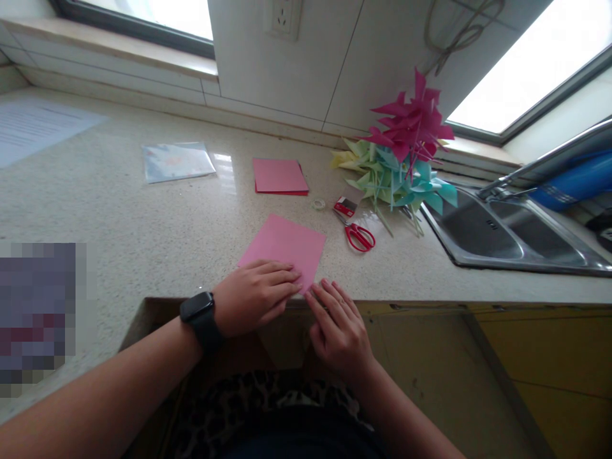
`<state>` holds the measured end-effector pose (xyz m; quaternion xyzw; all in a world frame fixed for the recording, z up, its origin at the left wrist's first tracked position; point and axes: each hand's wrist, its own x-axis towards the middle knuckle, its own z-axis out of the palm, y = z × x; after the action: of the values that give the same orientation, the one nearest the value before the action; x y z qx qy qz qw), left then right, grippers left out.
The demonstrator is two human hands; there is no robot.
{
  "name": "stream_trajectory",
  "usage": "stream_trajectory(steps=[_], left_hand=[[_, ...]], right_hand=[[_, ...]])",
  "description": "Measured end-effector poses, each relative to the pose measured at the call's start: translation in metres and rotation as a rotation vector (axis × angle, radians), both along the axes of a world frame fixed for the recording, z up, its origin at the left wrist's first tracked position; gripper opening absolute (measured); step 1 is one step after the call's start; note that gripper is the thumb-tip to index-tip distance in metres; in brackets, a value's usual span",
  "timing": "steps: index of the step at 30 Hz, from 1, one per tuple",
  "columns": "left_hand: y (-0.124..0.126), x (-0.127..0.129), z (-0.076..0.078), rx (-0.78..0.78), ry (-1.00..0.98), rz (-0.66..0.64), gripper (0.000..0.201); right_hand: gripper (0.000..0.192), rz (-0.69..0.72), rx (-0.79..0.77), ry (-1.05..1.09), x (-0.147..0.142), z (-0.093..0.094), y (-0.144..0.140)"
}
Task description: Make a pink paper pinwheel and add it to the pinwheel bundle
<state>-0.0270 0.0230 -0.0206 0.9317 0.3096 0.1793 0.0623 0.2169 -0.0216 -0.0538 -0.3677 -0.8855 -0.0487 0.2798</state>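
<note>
Pink paper (285, 247), a single square sheet, lies flat on the speckled counter (119, 217) right at its near edge, turned so that one corner points back toward the person. From where I stand, the work in hand looks like pressing that near corner down, perhaps to start a fold. To do it well, I would judge, the flat hand should pin the sheet so it cannot slide on the glossy stone, while the other draws the crease slowly outward from the corner (a rushed crease on thin paper tends to wander).

Left hand (255, 294), with a dark watch on its wrist, lies palm down on the sheet's near left part, fingers (282, 277) stretched out together and resting flat, gripping nothing. Right hand (339, 328) sits at about four o'clock from it, its fingers loosely spread and slightly bent, the tips touching the paper's nearest corner at the counter's edge; it presses rather than clasps, as far as I can tell.

At twelve o'clock from the sheet lies a small stack of red paper (280, 176). Red-handled scissors (358, 234) lie at about two o'clock, and beyond them a heap of paper pinwheels (406, 159) in pink, yellow and teal lies beside the steel sink (502, 236).
</note>
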Motion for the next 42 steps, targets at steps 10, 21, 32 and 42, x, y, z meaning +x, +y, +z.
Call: stream_trajectory(steps=[10,21,32,42], left_hand=[[0.001,0.001,0.000,0.003,-0.003,-0.006,0.033],[0.001,0.001,0.000,0.008,-0.007,-0.002,0.031],[0.000,0.001,0.000,0.035,-0.056,0.011,0.027],[0.000,0.003,0.001,0.012,-0.051,0.015,0.026]], right_hand=[[0.053,-0.014,0.000,-0.014,0.000,-0.001,0.000],[0.053,-0.065,-0.017,-0.032,-0.004,-0.001,0.000],[0.051,-0.081,-0.010,-0.025,-0.007,0.001,0.001],[0.048,-0.099,-0.012,-0.017,-0.009,0.003,0.001]])
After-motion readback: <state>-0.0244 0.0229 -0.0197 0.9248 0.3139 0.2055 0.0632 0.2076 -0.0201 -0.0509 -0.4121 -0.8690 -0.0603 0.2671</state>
